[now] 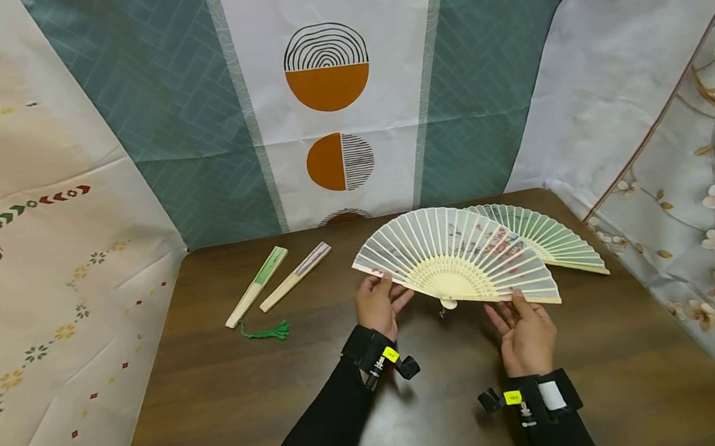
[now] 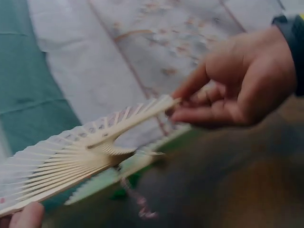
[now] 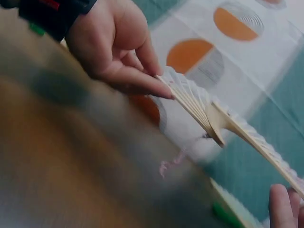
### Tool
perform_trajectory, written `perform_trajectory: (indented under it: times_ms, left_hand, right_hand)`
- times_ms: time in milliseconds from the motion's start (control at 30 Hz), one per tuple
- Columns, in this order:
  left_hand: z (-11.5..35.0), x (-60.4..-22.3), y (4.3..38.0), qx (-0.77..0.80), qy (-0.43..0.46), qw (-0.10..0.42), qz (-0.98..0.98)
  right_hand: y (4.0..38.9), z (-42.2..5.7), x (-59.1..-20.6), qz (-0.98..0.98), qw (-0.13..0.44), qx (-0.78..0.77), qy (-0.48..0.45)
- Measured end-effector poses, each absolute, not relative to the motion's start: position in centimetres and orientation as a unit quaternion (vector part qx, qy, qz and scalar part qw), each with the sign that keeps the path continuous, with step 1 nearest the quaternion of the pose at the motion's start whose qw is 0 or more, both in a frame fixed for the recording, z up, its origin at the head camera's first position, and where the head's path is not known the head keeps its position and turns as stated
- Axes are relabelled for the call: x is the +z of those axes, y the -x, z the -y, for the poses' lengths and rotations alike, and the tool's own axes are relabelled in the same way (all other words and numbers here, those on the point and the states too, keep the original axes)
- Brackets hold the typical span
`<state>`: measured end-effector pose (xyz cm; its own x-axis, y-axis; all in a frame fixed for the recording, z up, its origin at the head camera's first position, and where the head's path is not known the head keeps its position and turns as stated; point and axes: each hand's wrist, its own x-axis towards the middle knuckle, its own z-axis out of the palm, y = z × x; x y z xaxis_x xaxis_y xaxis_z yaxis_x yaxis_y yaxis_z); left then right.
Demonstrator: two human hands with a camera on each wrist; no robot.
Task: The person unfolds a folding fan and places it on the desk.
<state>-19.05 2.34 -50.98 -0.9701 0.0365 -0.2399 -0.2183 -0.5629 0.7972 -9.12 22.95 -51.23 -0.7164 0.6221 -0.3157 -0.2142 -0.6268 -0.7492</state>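
A white folding fan (image 1: 449,272) with red blossom print is spread wide above the table. My left hand (image 1: 376,305) pinches its left outer rib, thumb on top. The opposite outer rib is pinched by my right hand (image 1: 526,332). In the left wrist view, the right hand (image 2: 237,80) holds one end rib of the fan (image 2: 71,164), and a pinkish tassel (image 2: 137,197) hangs from the pivot. The right wrist view shows the left hand (image 3: 116,52) pinching the other end of the fan (image 3: 237,126). Behind it lies an open green folding fan (image 1: 560,238).
Two folded fans lie on the left of the brown table (image 1: 220,402): one with a green face (image 1: 257,287) and a green tassel (image 1: 268,331), the other pale (image 1: 295,277). Patterned cloths (image 1: 330,113) hang behind the table and at both sides.
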Motion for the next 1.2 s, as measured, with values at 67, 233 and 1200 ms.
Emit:
perform_trajectory:
  times_ms: [67, 233, 1200]
  left_hand:
    - [-3.0, -51.4, 18.6, 0.865, 0.096, 0.095, -0.483]
    - [-3.9, -52.0, 17.8, 0.818, 0.096, 0.161, -0.544]
    - [-4.9, -51.7, 19.0, 0.713, 0.056, 0.276, -0.642]
  right_hand:
    - [7.6, -24.1, -51.8, 0.352, 0.242, 0.852, 0.303]
    - [4.5, -26.2, -53.0, 0.345, 0.233, 0.841, 0.346]
    - [-0.9, -30.9, -53.0, 0.409, 0.049, 0.833, 0.369]
